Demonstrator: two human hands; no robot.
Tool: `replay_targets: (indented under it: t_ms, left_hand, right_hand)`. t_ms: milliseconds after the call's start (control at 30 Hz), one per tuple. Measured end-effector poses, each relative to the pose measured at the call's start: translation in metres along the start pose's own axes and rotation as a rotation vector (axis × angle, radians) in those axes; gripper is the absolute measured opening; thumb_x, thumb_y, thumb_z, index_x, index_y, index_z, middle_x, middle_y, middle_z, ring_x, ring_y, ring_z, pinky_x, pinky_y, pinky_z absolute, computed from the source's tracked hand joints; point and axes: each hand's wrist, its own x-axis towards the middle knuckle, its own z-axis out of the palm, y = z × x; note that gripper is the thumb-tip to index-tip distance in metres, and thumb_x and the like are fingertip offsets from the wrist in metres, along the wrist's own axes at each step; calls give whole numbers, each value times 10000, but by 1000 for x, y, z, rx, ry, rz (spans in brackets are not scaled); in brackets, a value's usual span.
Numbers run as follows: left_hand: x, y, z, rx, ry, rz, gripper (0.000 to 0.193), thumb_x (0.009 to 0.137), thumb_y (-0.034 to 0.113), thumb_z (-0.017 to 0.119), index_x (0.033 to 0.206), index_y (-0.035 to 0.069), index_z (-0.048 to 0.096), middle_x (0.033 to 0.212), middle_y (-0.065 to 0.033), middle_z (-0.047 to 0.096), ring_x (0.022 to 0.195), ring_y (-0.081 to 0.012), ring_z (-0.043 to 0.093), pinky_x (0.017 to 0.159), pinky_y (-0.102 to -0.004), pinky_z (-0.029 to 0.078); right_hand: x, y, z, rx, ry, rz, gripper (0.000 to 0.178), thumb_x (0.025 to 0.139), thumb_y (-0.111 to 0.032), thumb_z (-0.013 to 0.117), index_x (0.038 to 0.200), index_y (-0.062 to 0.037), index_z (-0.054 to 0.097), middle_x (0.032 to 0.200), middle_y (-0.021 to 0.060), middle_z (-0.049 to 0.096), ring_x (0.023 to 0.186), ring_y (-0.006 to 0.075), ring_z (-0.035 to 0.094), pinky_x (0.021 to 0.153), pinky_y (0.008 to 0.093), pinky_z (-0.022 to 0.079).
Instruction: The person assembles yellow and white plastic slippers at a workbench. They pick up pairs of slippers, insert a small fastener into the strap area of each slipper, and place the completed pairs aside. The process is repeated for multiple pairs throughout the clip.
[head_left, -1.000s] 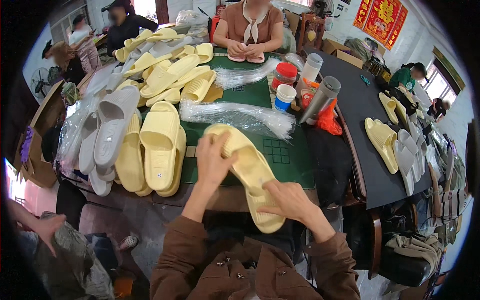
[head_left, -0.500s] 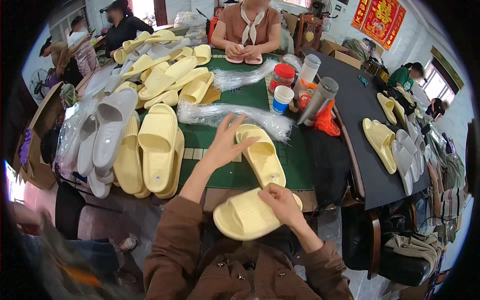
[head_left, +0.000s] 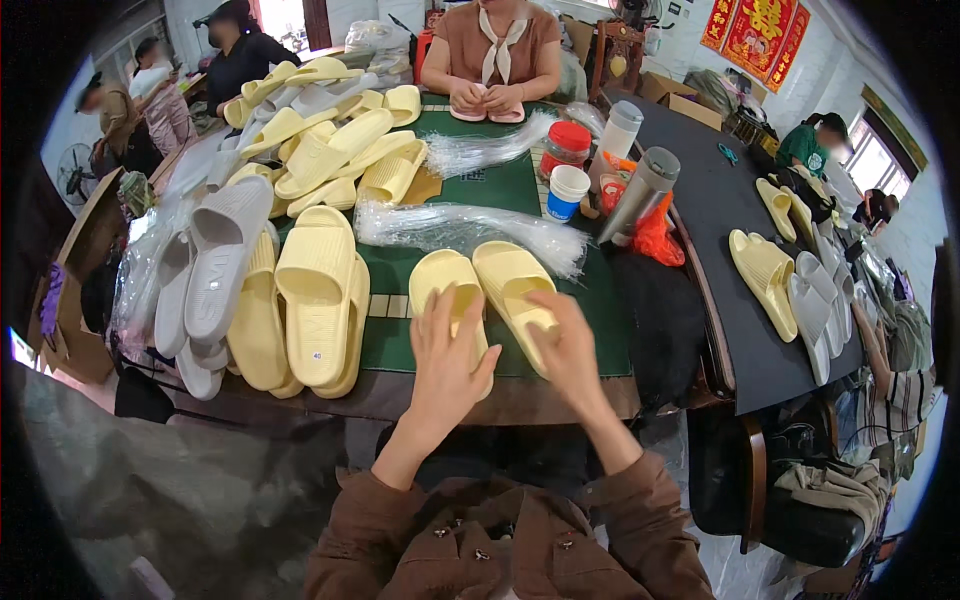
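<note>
Two yellow slide slippers, a left one (head_left: pixel 440 272) and a right one (head_left: pixel 510 268), lie side by side on the green table mat (head_left: pixel 610 350), toes pointing away from me. My left hand (head_left: pixel 445 350) is over the left slipper, its fingers spread across the sole below the strap. Over the heel half of the right slipper is my right hand (head_left: pixel 568 352), its fingers apart and slightly blurred. Neither hand grips anything that I can see. Just beyond the toes lies a bundle of clear plastic strands (head_left: pixel 475 232).
Yellow slippers (head_left: pixel 318 290) and grey slippers (head_left: pixel 225 260) are heaped on the left. A white-and-blue cup (head_left: pixel 566 192), red-lidded jar (head_left: pixel 566 150) and steel flask (head_left: pixel 640 195) stand right of the strands. Across the table, a person holds pink slippers (head_left: pixel 487 112).
The slipper my right hand held at the table edge now lies on the mat, left of the other. My left hand has come down over it; my right hand has let go and moved up.
</note>
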Motion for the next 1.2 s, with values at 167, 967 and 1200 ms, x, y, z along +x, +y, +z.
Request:
replay_targets:
  t_ms: [167, 967, 1200]
  left_hand:
    - [-14, -47, 37, 16, 36, -97, 623, 894, 186, 612, 1439, 26, 357, 1504, -244, 227, 1374, -485, 223, 1089, -613, 224]
    - [-19, -63, 46, -262, 106, -121, 335, 817, 11, 593, 1136, 61, 686, 1426, -172, 461, 1266, -343, 476, 1039, -412, 387]
    - [-18, -67, 50, -279, 114, -114, 309, 817, 20, 604, 1107, 65, 702, 1414, -159, 479, 1257, -338, 487, 1030, -412, 389]
  right_hand:
    - [5, 55, -17, -307, -32, 298, 359, 860, -138, 655, 1201, -51, 584, 1093, 145, 590, 1017, 317, 608, 839, 399, 492]
    - [-27, 26, -57, 459, 176, 264, 173, 973, 41, 427, 1127, 11, 501, 1080, 115, 603, 818, 126, 607, 761, 273, 501]
    - [73, -82, -70, 723, 3, -76, 287, 1017, -6, 358, 1292, -24, 281, 1186, 220, 577, 1090, 288, 624, 964, 382, 506]
